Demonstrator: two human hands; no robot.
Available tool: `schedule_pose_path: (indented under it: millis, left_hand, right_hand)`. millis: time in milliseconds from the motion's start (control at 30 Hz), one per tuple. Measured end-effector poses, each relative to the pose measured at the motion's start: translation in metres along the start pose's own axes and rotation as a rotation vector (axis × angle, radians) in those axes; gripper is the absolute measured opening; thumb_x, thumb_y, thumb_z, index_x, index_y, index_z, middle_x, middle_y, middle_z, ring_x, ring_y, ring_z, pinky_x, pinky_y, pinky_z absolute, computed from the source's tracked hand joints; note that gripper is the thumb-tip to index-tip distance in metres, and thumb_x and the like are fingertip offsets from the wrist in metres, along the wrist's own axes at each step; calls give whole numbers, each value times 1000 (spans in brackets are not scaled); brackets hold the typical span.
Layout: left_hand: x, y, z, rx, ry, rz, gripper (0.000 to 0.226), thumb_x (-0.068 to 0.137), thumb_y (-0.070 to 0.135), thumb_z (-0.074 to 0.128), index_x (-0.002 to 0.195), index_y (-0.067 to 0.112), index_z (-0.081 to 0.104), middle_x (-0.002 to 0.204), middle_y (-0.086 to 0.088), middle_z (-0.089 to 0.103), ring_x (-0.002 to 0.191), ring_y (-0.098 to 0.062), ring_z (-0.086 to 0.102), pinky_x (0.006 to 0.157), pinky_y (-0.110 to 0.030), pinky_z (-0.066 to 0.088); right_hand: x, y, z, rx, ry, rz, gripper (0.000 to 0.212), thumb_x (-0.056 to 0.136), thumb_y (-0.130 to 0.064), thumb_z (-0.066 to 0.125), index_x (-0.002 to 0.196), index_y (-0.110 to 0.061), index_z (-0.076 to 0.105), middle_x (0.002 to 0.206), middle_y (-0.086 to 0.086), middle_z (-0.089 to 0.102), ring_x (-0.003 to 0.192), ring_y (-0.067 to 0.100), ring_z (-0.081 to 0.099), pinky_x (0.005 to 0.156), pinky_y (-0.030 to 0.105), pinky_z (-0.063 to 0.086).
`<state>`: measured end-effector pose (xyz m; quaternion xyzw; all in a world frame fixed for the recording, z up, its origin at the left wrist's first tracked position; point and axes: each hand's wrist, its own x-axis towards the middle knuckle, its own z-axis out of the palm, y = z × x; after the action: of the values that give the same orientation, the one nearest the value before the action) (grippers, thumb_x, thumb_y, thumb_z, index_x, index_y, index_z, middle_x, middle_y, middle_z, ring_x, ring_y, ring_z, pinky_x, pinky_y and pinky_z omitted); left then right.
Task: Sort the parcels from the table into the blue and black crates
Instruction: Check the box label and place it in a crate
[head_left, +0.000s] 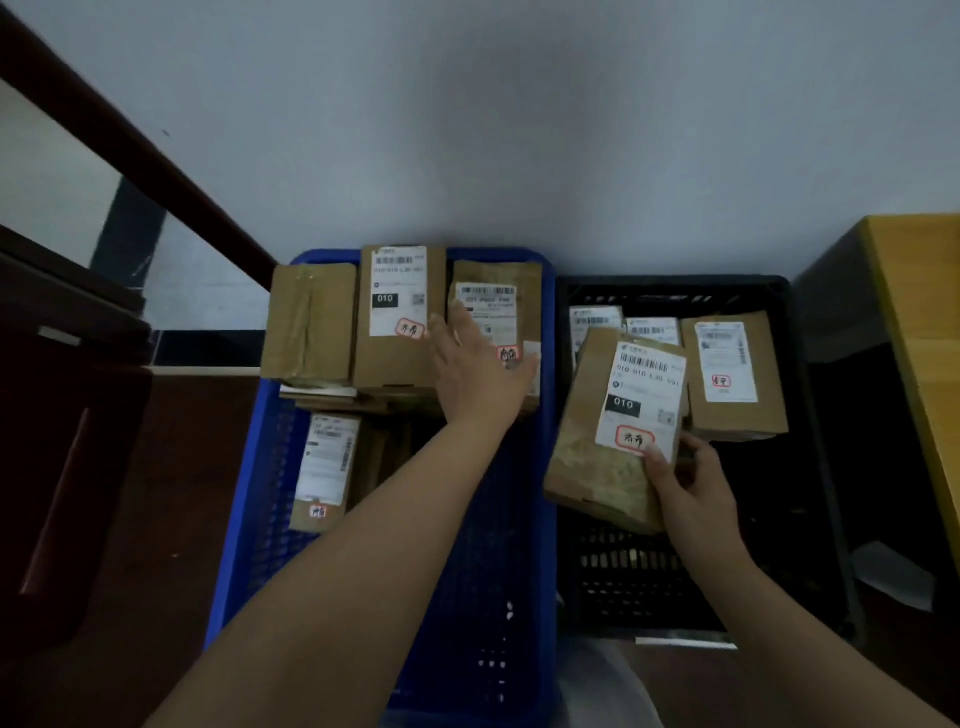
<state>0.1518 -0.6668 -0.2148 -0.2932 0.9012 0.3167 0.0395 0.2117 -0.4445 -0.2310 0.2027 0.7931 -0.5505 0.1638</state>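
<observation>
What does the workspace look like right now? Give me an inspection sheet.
Surface: yellow table edge at right, no parcels seen on it.
Job's things: blue plastic crate holds brown cardboard parcels; black plastic crate holds more.
Clutter: nothing seen.
Grippers: left hand flat on a labelled parcel in the blue crate; right hand grips a tilted parcel over the black crate.
Cables: nothing seen.
Surroundings: grey wall, dark wooden rail.

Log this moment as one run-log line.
left hand: open, on parcel in blue crate | right hand: holds 010 parcel over black crate
</observation>
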Motion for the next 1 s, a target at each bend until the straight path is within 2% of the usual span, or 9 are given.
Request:
schedule_pose_path:
  millis: [100,200,300,367,500,667,767,867,1000]
  left_hand:
    - [14,3,15,58,-1,-99,120,77,56,72,153,10,-9,160,-19,0,148,-34,5,119,-47,12]
    - [18,-1,21,57,20,-113,121,74,51,75,154,10,-6,155,-18,17,140,-34,24,114,-46,27]
    - [20,-3,8,-127,94,-96,117,70,47,77,155,16,3,139,-13,34,125,-27,40,101,-39,42]
    - [22,-8,-13,-223,214,-94,116,66,47,77,154,17,9,133,-10,39,119,-24,46,94,-42,50]
    - [18,-37,-61,-271,374,-155,115,67,42,78,155,17,8,143,-9,37,129,-21,40,98,-35,43]
    - [-16,-83,-83,-211,355,-215,102,73,26,82,152,14,19,138,-13,38,114,-7,37,91,-35,47]
    - [-40,-98,-81,-158,327,-252,108,75,26,81,155,13,9,144,-11,32,114,1,25,89,-24,34]
    - [-52,-109,-79,-179,320,-263,109,75,26,81,155,14,8,147,-10,29,123,-7,31,91,-23,32]
    - [-60,-123,-77,-168,316,-250,110,74,27,82,155,13,9,149,-10,29,133,-15,28,95,-22,28]
  right_hand:
    - [25,-8,1,14,-28,-4,46,92,-36,60,134,-22,46,108,-6,59,96,8,58,80,22,45]
    - [46,-13,7,6,-61,-11,41,94,-35,59,131,-25,46,101,-13,56,89,1,56,67,12,41]
    - [65,-23,19,-16,-68,-24,49,94,-37,59,137,-19,44,104,-7,56,95,12,57,71,19,45]
    - [80,-30,31,-37,-79,-39,53,93,-41,59,139,-19,42,110,-1,57,100,17,57,77,29,47]
    - [102,-51,68,-90,-141,-95,53,94,-42,57,140,-21,40,121,2,58,101,20,58,79,31,46]
    - [109,-61,108,-174,-344,-120,63,94,-28,63,148,-21,32,136,-1,53,124,20,51,95,29,44]
    - [112,-56,124,-336,-393,-183,86,83,-48,67,153,-32,20,143,4,48,130,27,44,108,45,39]
    - [121,-52,138,-473,-394,-205,93,74,-70,53,151,-43,8,141,10,47,128,38,42,106,56,37]
    - [118,-64,144,-592,-365,-224,84,90,-52,57,154,-34,8,143,15,43,128,41,37,106,53,34]
